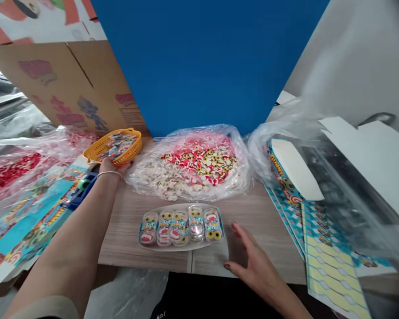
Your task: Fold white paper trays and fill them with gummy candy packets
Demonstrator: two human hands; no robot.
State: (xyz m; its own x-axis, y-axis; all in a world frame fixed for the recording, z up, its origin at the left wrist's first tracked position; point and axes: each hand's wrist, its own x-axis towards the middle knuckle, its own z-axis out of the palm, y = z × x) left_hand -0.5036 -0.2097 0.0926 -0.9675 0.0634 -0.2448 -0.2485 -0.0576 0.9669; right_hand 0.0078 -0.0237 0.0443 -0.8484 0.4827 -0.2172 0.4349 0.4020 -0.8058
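Note:
My left hand [111,168] reaches the front edge of an orange plastic basket [99,150] holding small wrapped packs, and its fingers are partly hidden behind the basket. A bracelet circles that wrist. My right hand [249,252] rests on the wood-grain table [269,239] with fingers spread, holding nothing, just right of a clear tray [181,228] of several round candy capsules. Behind the tray lies a clear bag [186,166] of red, white and yellow eyeball-like candies.
Printed candy-box sheets [329,266] and a part-folded box [295,170] lie at the right, with more printed sheets [29,226] at the left. A blue tool with a green roller [81,190] sits near my left wrist. A blue panel [202,57] and cardboard [66,84] stand behind.

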